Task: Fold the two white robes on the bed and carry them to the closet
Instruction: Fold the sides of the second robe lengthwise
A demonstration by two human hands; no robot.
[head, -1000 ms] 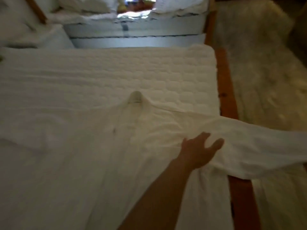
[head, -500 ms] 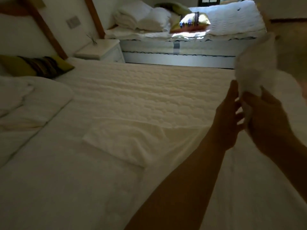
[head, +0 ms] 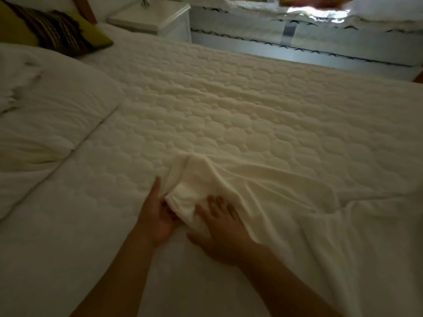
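A white robe (head: 286,197) lies spread over the near right part of the quilted bed (head: 229,110). Its sleeve end (head: 194,191) is folded in across the body toward the left. My left hand (head: 158,216) grips the sleeve's cuff from the left, fingers under the fabric. My right hand (head: 219,229) lies flat on the sleeve, fingers spread, pressing it onto the bed. A second white cloth, perhaps the other robe (head: 41,115), lies rumpled at the left; I cannot tell for sure.
A green and dark striped cushion (head: 52,30) sits at the head of the bed, far left. A white nightstand (head: 155,17) stands beyond the bed. A second bed (head: 309,26) with a colourful cushion lies across the gap at the back.
Both hands held the sleeve up in the air at the right; they have brought it down and left onto the bed. My view has tilted down and moved closer.
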